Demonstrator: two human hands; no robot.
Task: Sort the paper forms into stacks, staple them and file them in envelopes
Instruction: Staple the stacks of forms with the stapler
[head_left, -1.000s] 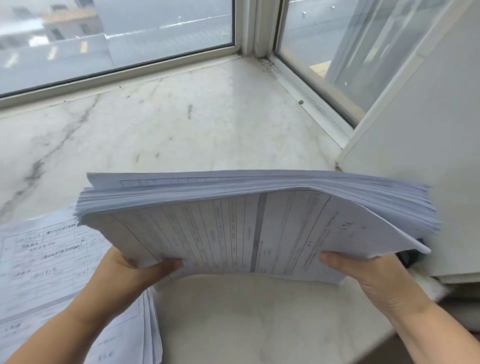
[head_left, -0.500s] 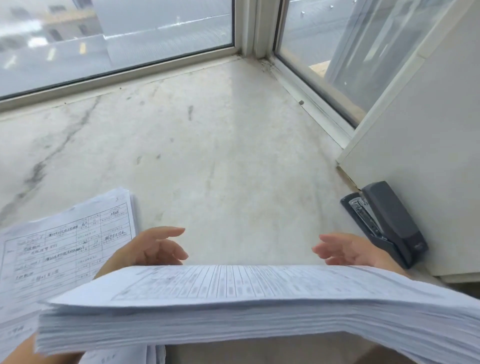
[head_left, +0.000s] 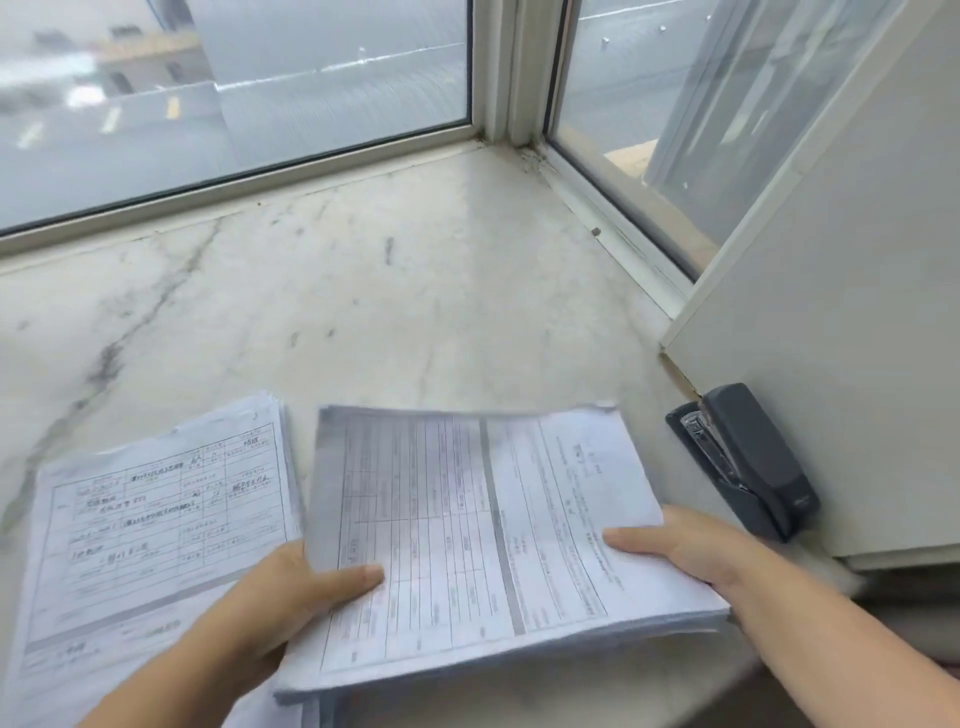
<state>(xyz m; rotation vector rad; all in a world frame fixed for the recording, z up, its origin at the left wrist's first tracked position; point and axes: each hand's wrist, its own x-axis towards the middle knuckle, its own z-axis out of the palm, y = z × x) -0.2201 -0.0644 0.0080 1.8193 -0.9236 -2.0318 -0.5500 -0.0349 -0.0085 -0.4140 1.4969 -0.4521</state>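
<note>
A thick stack of printed forms (head_left: 483, 525) lies face up in front of me, held just above the marble sill. My left hand (head_left: 283, 597) grips its left edge, thumb on top of the top sheet. My right hand (head_left: 691, 556) grips the right edge the same way. A second pile of forms (head_left: 150, 525) with handwritten entries rests flat on the sill to the left, touching the held stack's left side. A dark grey stapler (head_left: 748, 457) lies at the right, beside the white panel.
The marble sill (head_left: 363, 312) stretches ahead to a corner of window frames (head_left: 498, 104). A white panel (head_left: 841, 312) stands along the right side. The sill's front edge runs under my right forearm.
The stack was tilted up on edge, then swung down towards me. Now it lies flat and face up, and both thumbs have come onto its top sheet.
</note>
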